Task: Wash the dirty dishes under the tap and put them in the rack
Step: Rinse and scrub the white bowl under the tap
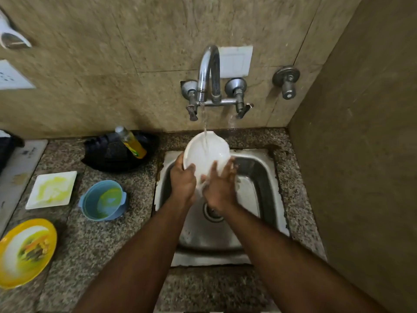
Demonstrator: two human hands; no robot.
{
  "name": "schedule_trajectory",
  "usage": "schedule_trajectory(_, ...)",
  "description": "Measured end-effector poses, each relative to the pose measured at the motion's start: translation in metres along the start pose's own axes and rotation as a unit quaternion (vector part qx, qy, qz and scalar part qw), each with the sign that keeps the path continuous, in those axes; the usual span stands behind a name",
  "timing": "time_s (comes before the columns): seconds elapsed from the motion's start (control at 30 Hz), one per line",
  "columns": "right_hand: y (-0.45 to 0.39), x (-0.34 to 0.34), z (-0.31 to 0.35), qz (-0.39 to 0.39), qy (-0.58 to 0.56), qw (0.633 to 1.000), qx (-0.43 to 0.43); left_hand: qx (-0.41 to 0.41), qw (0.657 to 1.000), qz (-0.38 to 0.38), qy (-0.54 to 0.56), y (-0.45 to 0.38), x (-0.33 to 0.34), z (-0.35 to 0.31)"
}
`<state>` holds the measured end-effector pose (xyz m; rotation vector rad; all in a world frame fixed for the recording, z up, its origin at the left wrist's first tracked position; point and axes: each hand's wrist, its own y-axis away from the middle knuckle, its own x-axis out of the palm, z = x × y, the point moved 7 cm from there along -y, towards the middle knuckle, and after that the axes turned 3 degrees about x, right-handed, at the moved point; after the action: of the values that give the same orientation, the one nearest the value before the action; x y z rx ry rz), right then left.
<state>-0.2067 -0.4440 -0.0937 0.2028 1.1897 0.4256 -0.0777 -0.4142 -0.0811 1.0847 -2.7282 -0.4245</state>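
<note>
A white bowl [206,152] is tilted over the steel sink [259,195], and water from the chrome tap [208,73] runs into it. My left hand [182,179] grips the bowl's lower left rim. The straight fingers of my right hand [220,188] lie against the bowl's lower right side. On the counter to the left lie a white square plate [53,189] smeared yellow, a blue bowl [103,201] with yellow-green residue, and a yellow plate [24,251] with food scraps.
A dish-soap bottle [132,142] lies in a black pan [119,152] behind the blue bowl. A wall corner rises close on the right. The sink drain [212,213] shows below my hands. A spare valve [286,81] juts from the wall.
</note>
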Motion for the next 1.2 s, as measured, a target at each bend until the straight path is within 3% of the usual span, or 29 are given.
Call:
schedule_trajectory(0.1,0.009,0.032,0.031,0.11,-0.042,0.99,-0.076,0.058,0.993,-0.04,-0.091,0.008,-0.02,-0.015)
schedule_trajectory(0.17,0.013,0.05,0.041,0.162,-0.106,0.979,-0.068,0.087,0.985,-0.057,-0.14,0.015,-0.032,-0.026)
schedule_trajectory(0.27,0.011,0.066,0.046,0.183,-0.081,0.98,-0.015,0.1,0.978,-0.062,-0.175,0.027,-0.038,-0.029)
schedule_trajectory(0.37,0.005,0.062,0.051,0.17,-0.082,0.982,0.018,0.081,0.974,-0.055,-0.204,0.026,-0.044,-0.028)
schedule_trajectory(0.63,-0.005,0.034,0.056,0.137,-0.004,0.99,-0.045,0.025,0.977,-0.075,-0.2,-0.003,-0.066,-0.018)
schedule_trajectory(0.83,0.017,0.057,0.069,0.233,0.004,0.964,-0.126,0.026,0.965,-0.122,-0.231,0.005,-0.066,-0.031)
schedule_trajectory(1.03,-0.011,0.025,0.036,0.142,0.061,0.985,-0.072,-0.002,0.957,-0.07,-0.283,0.001,-0.048,-0.028)
schedule_trajectory(1.1,-0.025,0.01,0.044,0.123,0.071,0.984,-0.109,-0.021,0.956,-0.057,-0.287,-0.009,-0.041,-0.034)
schedule_trajectory(1.2,-0.037,-0.008,0.055,0.109,0.069,0.962,-0.239,-0.087,0.967,0.0,-0.24,-0.011,-0.03,-0.034)
